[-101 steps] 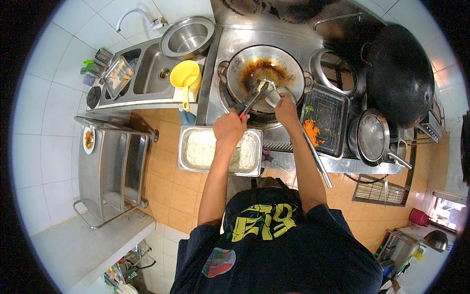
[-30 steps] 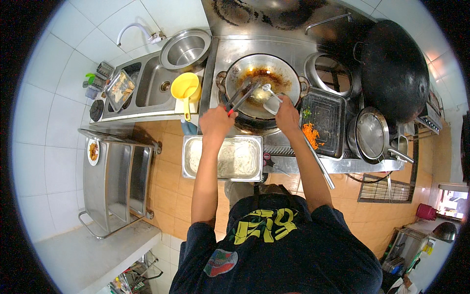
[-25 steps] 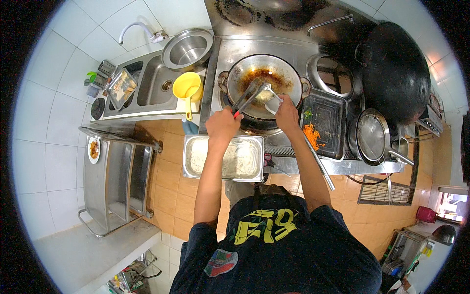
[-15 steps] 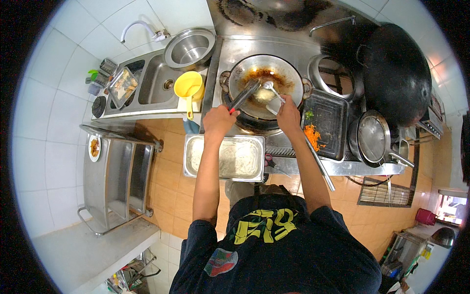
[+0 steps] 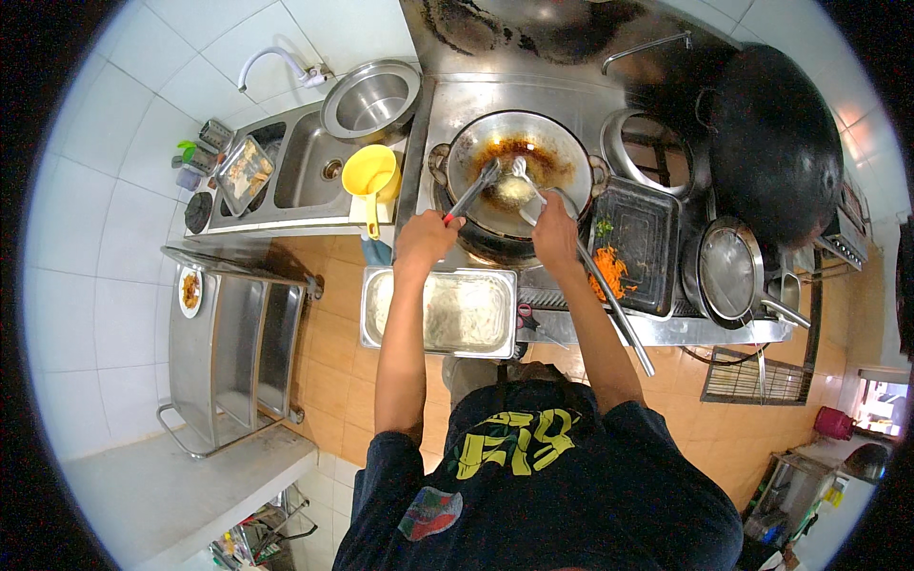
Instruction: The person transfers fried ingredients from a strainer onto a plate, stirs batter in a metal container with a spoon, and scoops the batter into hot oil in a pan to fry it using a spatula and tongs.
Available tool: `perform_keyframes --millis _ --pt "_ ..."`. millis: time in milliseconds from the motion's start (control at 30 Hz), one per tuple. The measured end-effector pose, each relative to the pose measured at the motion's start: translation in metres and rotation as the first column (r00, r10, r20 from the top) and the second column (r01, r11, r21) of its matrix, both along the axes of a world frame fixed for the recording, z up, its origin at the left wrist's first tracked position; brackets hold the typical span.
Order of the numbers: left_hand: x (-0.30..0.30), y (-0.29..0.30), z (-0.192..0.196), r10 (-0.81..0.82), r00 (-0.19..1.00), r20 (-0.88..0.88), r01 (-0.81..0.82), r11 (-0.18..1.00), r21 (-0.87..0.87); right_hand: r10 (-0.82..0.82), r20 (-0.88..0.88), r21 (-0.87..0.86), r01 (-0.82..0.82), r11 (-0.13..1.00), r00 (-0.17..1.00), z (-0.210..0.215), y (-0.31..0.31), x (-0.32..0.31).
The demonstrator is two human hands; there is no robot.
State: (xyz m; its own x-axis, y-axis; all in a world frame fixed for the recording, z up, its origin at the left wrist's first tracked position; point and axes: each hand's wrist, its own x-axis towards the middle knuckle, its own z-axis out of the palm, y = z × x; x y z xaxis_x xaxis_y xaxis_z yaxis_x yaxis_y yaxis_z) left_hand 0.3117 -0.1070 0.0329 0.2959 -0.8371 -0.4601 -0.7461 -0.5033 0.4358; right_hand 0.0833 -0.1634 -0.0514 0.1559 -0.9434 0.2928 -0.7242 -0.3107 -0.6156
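My left hand (image 5: pixel 425 238) is closed around the red handle of a pair of dark-tipped tongs (image 5: pixel 473 190), which reach into the wok (image 5: pixel 464 140). Closed around a long metal-handled utensil (image 5: pixel 624 324), my right hand (image 5: pixel 554 231) is over the wok's right side. The utensil's handle runs back under my right forearm; its head is mostly hidden. A slim pale utensil (image 5: pixel 520 168) also points into the wok from that hand; its kind is unclear. Between the tools lies a pale lump of food (image 5: pixel 512 190) in brownish oil. Below my left hand is a steel pan of whitish batter (image 5: pixel 466 312).
A black tray (image 5: pixel 647 257) with shredded carrot (image 5: pixel 609 273) and green bits sits to the right. Beyond it are a strainer (image 5: pixel 728 271) and a big black wok (image 5: pixel 776 143). At left are a yellow dipper (image 5: pixel 371 174), a sink (image 5: pixel 309 167) and a steel cart (image 5: pixel 214 333).
The tong tips and the pale utensil's tip have shifted slightly around the pale lump. My right hand has moved a little down and left. The whole view has shifted slightly.
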Motion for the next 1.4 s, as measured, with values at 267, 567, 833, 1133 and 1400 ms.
perform_keyframes --millis 267,567,833,1133,1400 --pt "0.001 0.007 0.013 0.039 0.998 -0.051 -0.043 0.995 -0.087 -0.01 -0.067 0.067 0.014 0.998 0.998 -0.015 -0.004 -0.008" --pt "0.02 0.037 -0.016 0.052 0.997 0.049 -0.043 0.985 -0.166 0.014 -0.171 0.113 0.006 0.994 0.985 -0.011 -0.005 -0.015" --pt "0.032 0.072 -0.002 0.161 0.975 -0.156 -0.181 0.976 -0.121 0.01 -0.213 0.276 0.051 0.96 0.977 -0.011 -0.002 -0.021" --pt "0.078 0.121 -0.006 0.172 0.931 -0.321 -0.223 0.966 -0.129 0.263 0.342 0.492 -0.411 0.768 0.902 0.027 0.103 -0.031" --pt "0.108 0.168 -0.017 0.133 0.892 -0.431 -0.187 0.979 -0.086 0.226 -0.021 0.582 -0.172 0.795 0.974 0.026 0.198 0.004"
